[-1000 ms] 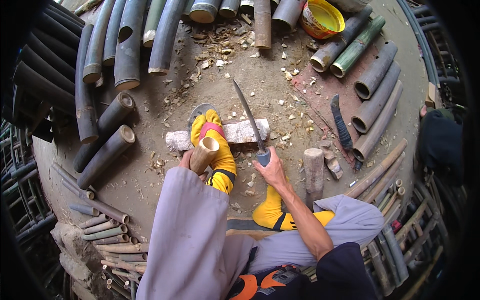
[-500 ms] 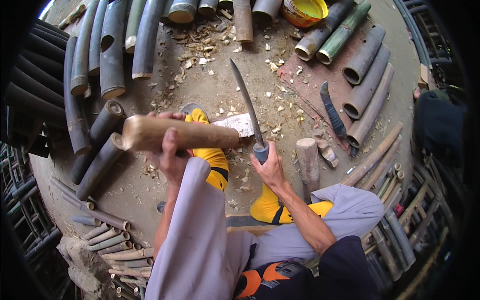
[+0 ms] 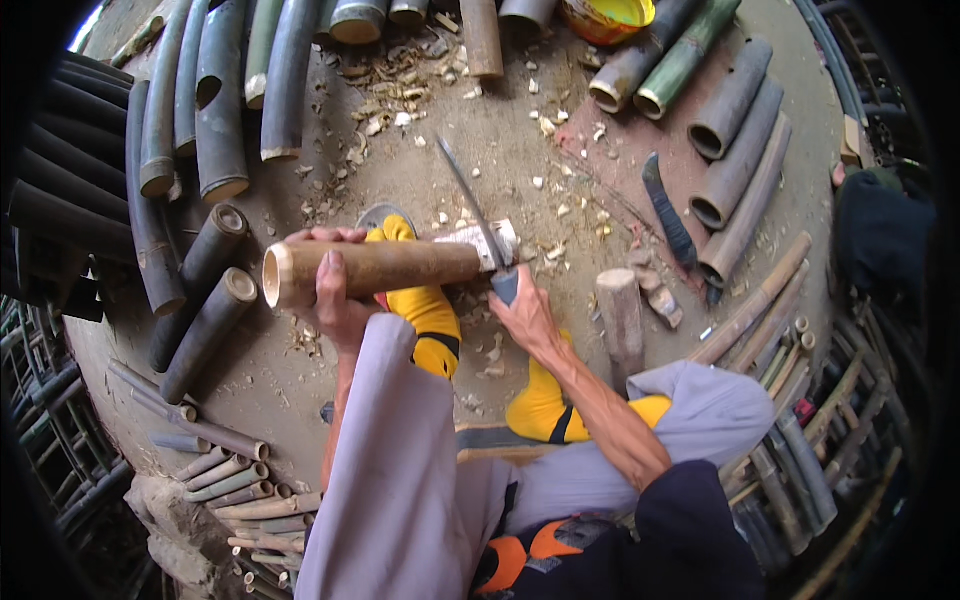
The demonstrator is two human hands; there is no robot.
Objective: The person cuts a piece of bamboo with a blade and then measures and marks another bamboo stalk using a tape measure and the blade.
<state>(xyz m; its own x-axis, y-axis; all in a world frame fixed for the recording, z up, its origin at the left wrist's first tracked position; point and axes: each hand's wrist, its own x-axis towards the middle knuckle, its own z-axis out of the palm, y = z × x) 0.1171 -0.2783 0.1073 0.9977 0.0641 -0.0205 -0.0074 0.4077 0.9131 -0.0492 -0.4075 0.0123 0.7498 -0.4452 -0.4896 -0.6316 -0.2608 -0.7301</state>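
Note:
My left hand is wrapped round a brown bamboo tube, held nearly level in front of my raised knee. Its hollow, pale-rimmed end faces left. The tube's right end lies at a whitish block, partly covering it; contact is hard to tell. Closed round a grey handle, my right hand holds a long knife. The dark blade points up and away to the left, passing close by the tube's right end.
Bamboo tubes line the far left, with more at right. A curved tool with a wrapped handle, an upright wooden stump and a yellow-red tub stand around. Pale chips litter the ground. My feet wear yellow socks.
The bamboo tube has tilted so its hollow left end shows, and its right end has come up to the block. My right hand has shifted the knife left, toward the tube.

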